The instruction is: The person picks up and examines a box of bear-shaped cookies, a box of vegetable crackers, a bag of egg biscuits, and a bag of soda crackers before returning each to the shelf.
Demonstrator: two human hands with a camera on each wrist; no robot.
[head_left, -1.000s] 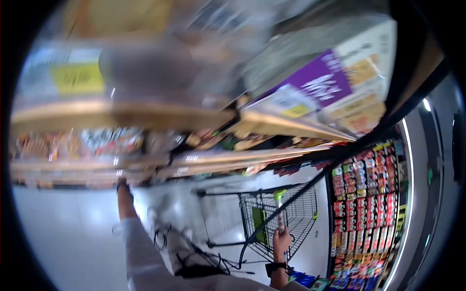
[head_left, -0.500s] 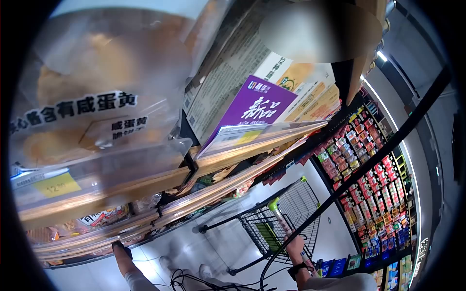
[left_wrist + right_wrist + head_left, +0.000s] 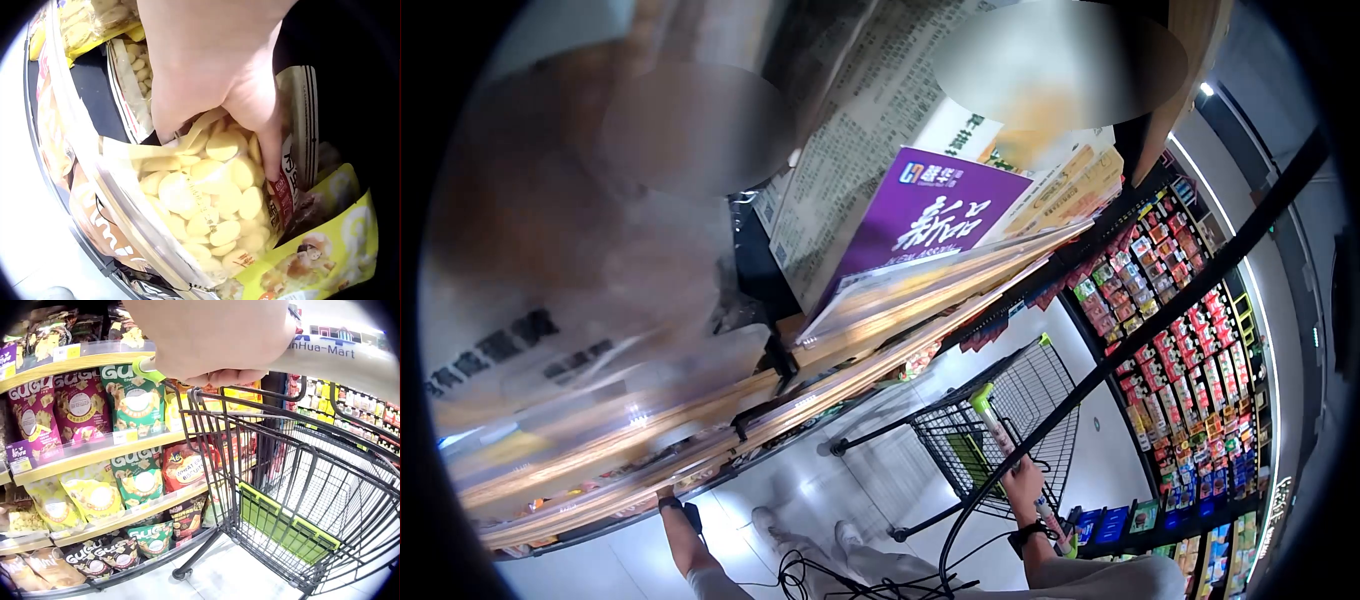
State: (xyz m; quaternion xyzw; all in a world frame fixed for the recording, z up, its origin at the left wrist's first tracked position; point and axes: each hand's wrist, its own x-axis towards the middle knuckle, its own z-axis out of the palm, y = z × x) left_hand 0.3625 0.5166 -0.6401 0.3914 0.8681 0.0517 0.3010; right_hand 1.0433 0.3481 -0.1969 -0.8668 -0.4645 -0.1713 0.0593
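My left hand reaches down into a low shelf and grips the upper part of a clear bag of round yellow biscuits. The thumb is on the bag's printed right side; the other fingers are partly hidden behind its top edge. In the head view the shelf covers most of this hand, leaving the wrist in sight. Out to the right, my right hand holds the handle of a black wire shopping cart. Its fingers wrap over the pale handle in the right wrist view.
A yellow snack packet leans beside the biscuit bag. Shelves of GUGU snack bags line the cart's left side. A purple sign stands on an upper shelf close to the head. Loose black cables hang near the legs.
The head view has tilted and shifted, so shelves and cart appear at a different angle. My left hand stays at the low shelf, and my right hand stays on the cart handle.
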